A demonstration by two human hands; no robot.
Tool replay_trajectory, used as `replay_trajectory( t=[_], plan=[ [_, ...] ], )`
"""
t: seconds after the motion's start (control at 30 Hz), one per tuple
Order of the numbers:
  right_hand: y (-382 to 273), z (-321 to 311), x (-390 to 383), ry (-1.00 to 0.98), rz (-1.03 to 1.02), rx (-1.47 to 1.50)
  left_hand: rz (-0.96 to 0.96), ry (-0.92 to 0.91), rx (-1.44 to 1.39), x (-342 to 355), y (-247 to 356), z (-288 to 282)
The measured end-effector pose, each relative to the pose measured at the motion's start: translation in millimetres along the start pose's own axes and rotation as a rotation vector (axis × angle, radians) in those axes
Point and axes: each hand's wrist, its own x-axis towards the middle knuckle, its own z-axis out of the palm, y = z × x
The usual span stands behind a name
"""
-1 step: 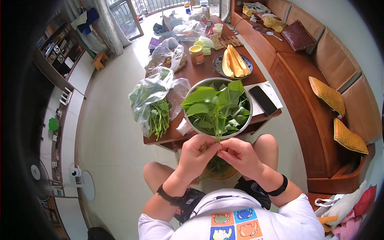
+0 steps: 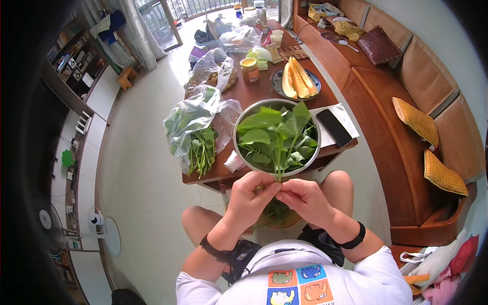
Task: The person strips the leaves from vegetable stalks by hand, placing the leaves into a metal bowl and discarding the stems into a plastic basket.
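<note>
Between my knees, just past the table's near edge, both hands meet at the stems of a leafy green sprig (image 2: 278, 152). My left hand (image 2: 249, 198) pinches the stems low down. Thumb and fingers of my right hand (image 2: 309, 201) are closed at the same stem ends, touching the left fingertips. The sprig's broad leaves stand up in front of a round metal bowl (image 2: 318, 150) full of loose green leaves. Under my hands, partly hidden by them, is an orange-brown basin (image 2: 288, 220) with green stems inside.
Left of the bowl, bundled stems (image 2: 203, 158) stick out of a clear plastic bag (image 2: 188, 119). A crumpled tissue (image 2: 234, 161) lies near the table edge. Right of the bowl is a black phone (image 2: 334, 127) on white paper. Behind stand a plate of melon slices (image 2: 300, 79) and a jar (image 2: 249, 72).
The sprig's leaves have shifted a little to the right and tilted over the bowl. Both hands stay almost in the same place, still closed at the stems.
</note>
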Motion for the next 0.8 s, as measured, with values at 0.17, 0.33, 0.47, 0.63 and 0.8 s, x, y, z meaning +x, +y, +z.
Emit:
replay_trajectory(
  t=[0.17, 0.33, 0.47, 0.63, 0.8],
  plan=[
    [-7.1, -5.9, -1.7, -0.017, 0.17, 0.169, -0.109, 0.012, -0.105, -2.1, -6.7, -3.6],
    [-15.6, -9.7, 0.2, -0.064, 0.225, 0.162, 0.612, 0.089, 0.559, 5.9, -2.3, -7.2],
    [-15.3, -13.2, -0.3, -0.1, 0.256, 0.169, 0.569, 0.002, 0.69, 5.6, 5.1, -12.8],
    [-6.5, -13.2, -2.4, -0.056, 0.189, 0.14, 0.558, -0.129, 0.729, 11.4, 14.9, -19.5],
    [-16.7, -15.0, 1.9, -0.042, 0.095, -0.028, 0.536, -0.222, 0.69, 13.2, 18.5, -23.9]
  ],
)
